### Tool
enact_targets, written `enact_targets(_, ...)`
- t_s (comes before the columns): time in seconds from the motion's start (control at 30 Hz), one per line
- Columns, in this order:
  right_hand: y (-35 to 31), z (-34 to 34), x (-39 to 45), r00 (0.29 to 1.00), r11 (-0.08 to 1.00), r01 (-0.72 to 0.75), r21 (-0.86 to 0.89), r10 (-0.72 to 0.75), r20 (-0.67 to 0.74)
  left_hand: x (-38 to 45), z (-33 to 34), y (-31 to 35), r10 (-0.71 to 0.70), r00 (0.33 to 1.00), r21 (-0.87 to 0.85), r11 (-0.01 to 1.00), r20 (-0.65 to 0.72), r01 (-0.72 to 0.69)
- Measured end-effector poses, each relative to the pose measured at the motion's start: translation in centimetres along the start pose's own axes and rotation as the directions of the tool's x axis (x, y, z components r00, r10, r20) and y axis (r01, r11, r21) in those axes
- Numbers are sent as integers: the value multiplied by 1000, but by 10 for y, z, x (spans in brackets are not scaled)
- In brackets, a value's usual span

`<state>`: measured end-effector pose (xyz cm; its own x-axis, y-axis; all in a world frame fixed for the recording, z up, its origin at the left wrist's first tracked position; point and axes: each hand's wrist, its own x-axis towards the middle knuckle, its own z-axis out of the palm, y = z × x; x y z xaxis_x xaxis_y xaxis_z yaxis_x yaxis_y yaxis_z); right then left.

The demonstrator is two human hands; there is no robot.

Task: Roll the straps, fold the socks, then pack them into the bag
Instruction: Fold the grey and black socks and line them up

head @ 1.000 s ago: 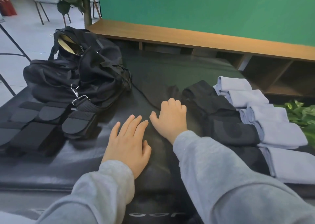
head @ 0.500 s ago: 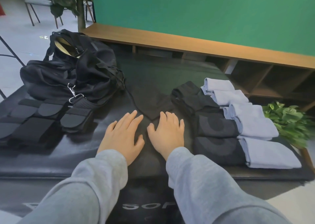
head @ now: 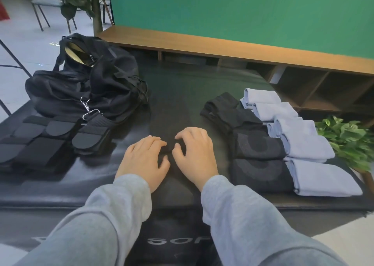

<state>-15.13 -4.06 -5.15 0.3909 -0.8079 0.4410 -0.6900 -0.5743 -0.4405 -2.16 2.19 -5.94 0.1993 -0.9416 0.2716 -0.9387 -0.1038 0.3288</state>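
Black sock (head: 172,128) lies flat on the desk (head: 182,87), right of the bag (head: 87,87). We curl our left hand (head: 142,160) and right hand (head: 195,154) fingers, each grip bunching its near end.

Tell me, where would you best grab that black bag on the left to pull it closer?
Probably by the webbing strap end just below the silver clip, coming from the front, the person's side. The black bag is slumped and soft, so its cloth would only bunch; that strap lies on top at its near edge, facing the hands.
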Motion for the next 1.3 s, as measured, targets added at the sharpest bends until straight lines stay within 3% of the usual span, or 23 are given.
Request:
enact_targets(0.13, 0, -9, -4, 977, 988, -157, 12, 153, 150, 0, -3, -1, -5, 1000, -33, 999, -27, 4)
enact_targets(0.3, 5, -19, -21, 944, 995, -75, -63, 91, 316, 0, -4, -2, -21, 999, -66, 998, -32, 19)
enact_targets(0.57, 9, -35, -31, 955, 998, -52, -22, 56, 291, 0, -6, -2, -43, 998, -139, 990, -48, 36)
enact_targets(0.67, 7, -35, -30, 953, 999, -47, -14, 49, 299, -1, -8, 1, -71, 997, -163, 984, 10, 72)
enact_targets(0.9, 11, -25, -18, 962, 989, -129, -73, 143, 231, -2, -17, 6, -139, 988, -192, 970, 61, 148)
enact_targets(1.07, 8, -26, -16, 925, 946, -324, -27, 322, 201, -5, -13, 5, -146, 988, -261, 953, 56, 156)
enact_targets(1.3, 2, -31, -15, 946, 960, -279, -22, 279, 162, -5, -14, 7, -154, 988, -237, 959, 32, 157)
